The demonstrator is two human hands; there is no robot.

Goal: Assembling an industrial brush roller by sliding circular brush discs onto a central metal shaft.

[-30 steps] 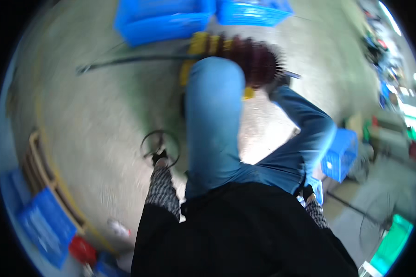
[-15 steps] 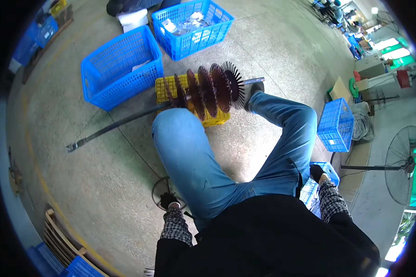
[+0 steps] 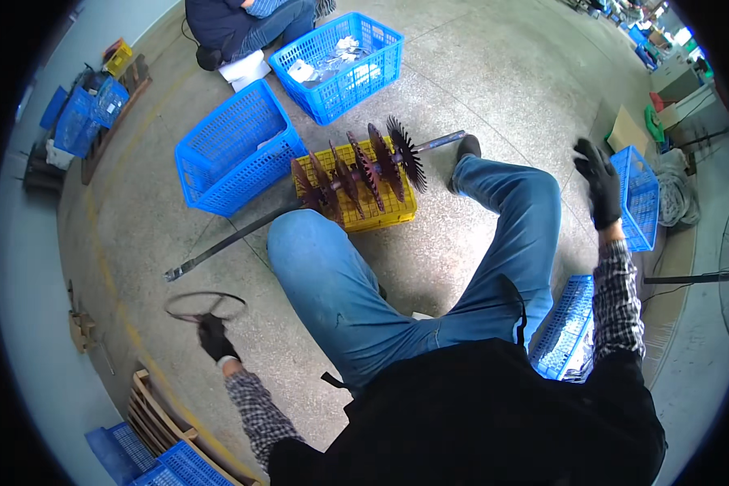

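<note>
Fingers (image 3: 212, 330) on thin dark ring (image 3: 205, 306) (spoked)

Black gloves cover the left hand (image 3: 215, 336) and right hand (image 3: 601, 180). Sleeves (image 3: 620, 296) are black-and-white checked. Rusty-brown discs (image 3: 356, 172) sit on a yellow crate (image 3: 381, 212).

right hand (image 3: 601, 182) risen, spread above blue crate (image 3: 641, 198); left hand (image 3: 215, 337) swung outward

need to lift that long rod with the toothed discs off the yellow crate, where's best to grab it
Grip the bare shaft on either side of the discs, never the toothed rims. One hand takes the long free end down-left, coming from above; the other takes the short stub near the shoe. The discs crowd the middle over the yellow crate.
</note>
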